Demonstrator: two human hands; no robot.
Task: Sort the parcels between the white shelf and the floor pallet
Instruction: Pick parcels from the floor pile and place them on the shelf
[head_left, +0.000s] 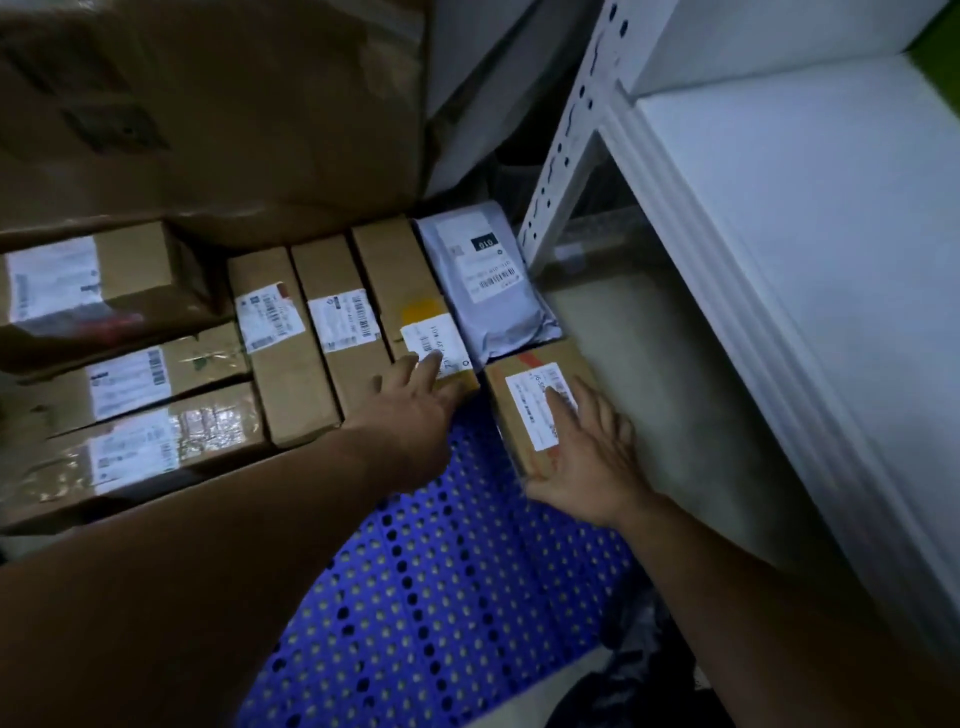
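Parcels mostly on blue perforated floor pallet (441, 597): brown cardboard boxes (283, 338) in rows, grey poly mailer (488, 291) far right. Left hand (415, 395) & right hand (587, 457) apart, flat-fingered on two near boxes. White metal shelf (805, 234), right: none seen, so sorting prob. unfinished.

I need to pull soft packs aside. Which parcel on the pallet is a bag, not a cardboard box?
The grey plastic mailer, lying beside the white shelf post, just beyond the box under the right hand. The rest are brown cardboard.
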